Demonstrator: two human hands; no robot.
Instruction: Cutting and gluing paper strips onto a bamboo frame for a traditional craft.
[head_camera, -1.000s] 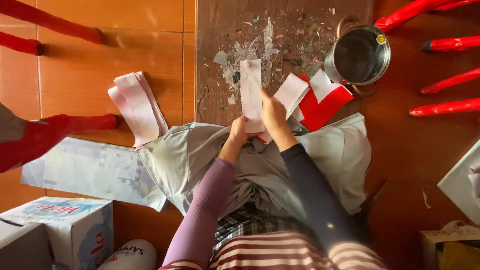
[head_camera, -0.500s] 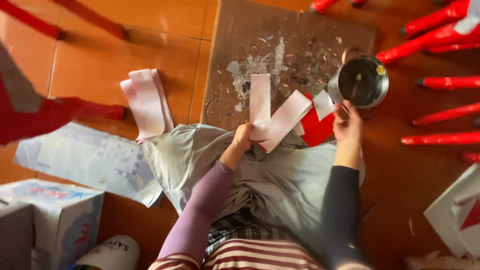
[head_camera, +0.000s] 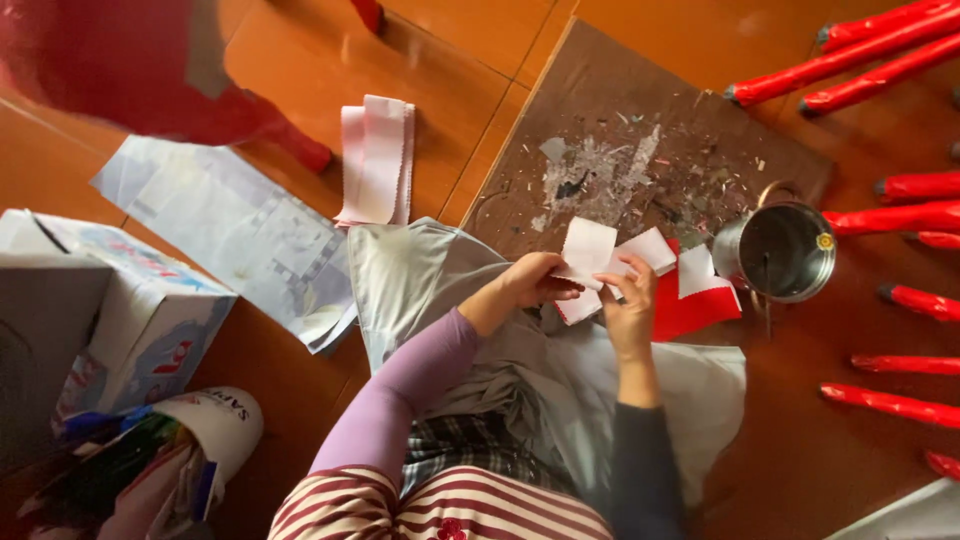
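— Fingers first: what are they doing?

— Both sets are curled in on paper. The left hand (head_camera: 532, 283) pinches a white paper strip (head_camera: 586, 250) between thumb and fingers, closed narrowly on its lower part. The right hand (head_camera: 628, 312) meets it from the other side, its fingers folded over the same bundle, with a second white strip (head_camera: 650, 248) fanning out to the right just above the knuckles.

— Where does that paper sit?

— Held just above the near edge of a dark brown board (head_camera: 690, 110) lying on the orange tiled floor (head_camera: 300, 60). The board's middle is smeared with dried grey paste and scraps. A small end of a strip pokes out below the hands, over a grey cloth (head_camera: 420, 270) spread across the person's lap.

— Anything beside the hands?

— Just right of them lies a red sheet (head_camera: 690, 312) with a white piece (head_camera: 697, 268) on top of it. Next to that stands a small metal pot (head_camera: 785, 250) with a wire handle, resting at the board's right corner.

— And farther off?

— A stack of pale pink-and-white strips (head_camera: 378, 160) lies on the floor to the upper left, well apart from the hands. Below it is a large printed paper sheet (head_camera: 230, 225), then a cardboard box (head_camera: 140, 310) at the left edge. Red rods (head_camera: 880, 50) lie along the right side. A blurred red shape (head_camera: 120, 60) fills the top left corner; I cannot tell what it is.

— Sleeves?

— Left lilac, right dark grey.
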